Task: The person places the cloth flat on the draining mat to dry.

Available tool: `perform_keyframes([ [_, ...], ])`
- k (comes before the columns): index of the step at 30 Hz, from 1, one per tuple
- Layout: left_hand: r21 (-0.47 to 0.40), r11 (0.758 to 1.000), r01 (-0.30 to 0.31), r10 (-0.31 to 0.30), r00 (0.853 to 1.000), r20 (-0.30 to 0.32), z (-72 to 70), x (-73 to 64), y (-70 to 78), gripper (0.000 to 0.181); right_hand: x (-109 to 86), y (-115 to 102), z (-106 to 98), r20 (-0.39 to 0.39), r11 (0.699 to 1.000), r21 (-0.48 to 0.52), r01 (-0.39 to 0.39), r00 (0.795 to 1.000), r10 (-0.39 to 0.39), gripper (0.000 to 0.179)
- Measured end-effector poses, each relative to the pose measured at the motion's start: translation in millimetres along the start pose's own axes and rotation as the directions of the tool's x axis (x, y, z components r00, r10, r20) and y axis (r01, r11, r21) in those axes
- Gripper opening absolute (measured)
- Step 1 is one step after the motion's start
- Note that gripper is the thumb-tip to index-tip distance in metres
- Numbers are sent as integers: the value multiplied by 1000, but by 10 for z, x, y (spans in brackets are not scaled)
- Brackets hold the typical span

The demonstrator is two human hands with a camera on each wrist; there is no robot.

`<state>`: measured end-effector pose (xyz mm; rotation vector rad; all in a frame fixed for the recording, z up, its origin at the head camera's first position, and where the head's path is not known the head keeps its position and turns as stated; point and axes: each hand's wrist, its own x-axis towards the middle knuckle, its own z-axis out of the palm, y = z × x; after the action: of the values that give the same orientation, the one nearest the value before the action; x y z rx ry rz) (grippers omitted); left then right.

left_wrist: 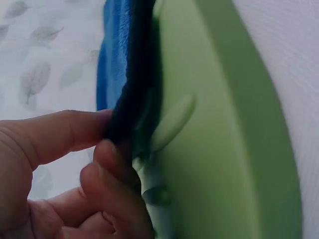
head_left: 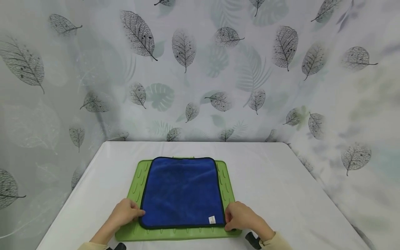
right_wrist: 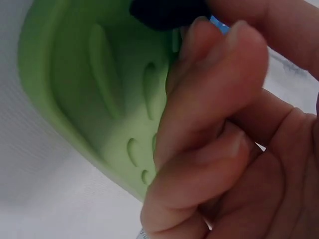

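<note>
A blue cloth point(head_left: 182, 191) with a dark edging lies spread over a green tray point(head_left: 134, 232) with raised ridges. My left hand point(head_left: 125, 212) pinches the cloth's left edge near its front corner; in the left wrist view the thumb and a finger point(left_wrist: 114, 162) close on the dark edging point(left_wrist: 132, 94). At the front right corner my right hand point(head_left: 240, 217) pinches the cloth's edging point(right_wrist: 169, 12) between thumb and curled fingers point(right_wrist: 214, 89). A small white label point(head_left: 212, 219) shows near that corner.
The tray stands on a table with a white cover point(head_left: 275, 180). Leaf-patterned curtains point(head_left: 200, 69) rise behind the table and along both sides. A black strap piece point(head_left: 253, 240) sits by the right wrist.
</note>
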<state>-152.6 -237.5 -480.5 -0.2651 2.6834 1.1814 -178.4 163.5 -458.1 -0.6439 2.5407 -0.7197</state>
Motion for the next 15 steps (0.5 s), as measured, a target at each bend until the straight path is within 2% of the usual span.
perform_keyframes([
  [4,-72,996,-49,54,996,73,-86,-35,-30,24,-24,-4,-24,11,999,-1,32,999,-32,28],
  [8,-114,993,-41,58,988,143,-154,-72,-52,28,-47,-17,-49,22,999,-4,52,998,-52,28],
  [11,-127,992,-22,44,985,169,-167,-96,-77,29,-74,-40,-63,34,998,6,56,998,-56,28],
  [15,-118,993,-29,50,982,179,-155,-118,-128,27,-105,-83,-72,55,999,9,41,998,-41,27],
])
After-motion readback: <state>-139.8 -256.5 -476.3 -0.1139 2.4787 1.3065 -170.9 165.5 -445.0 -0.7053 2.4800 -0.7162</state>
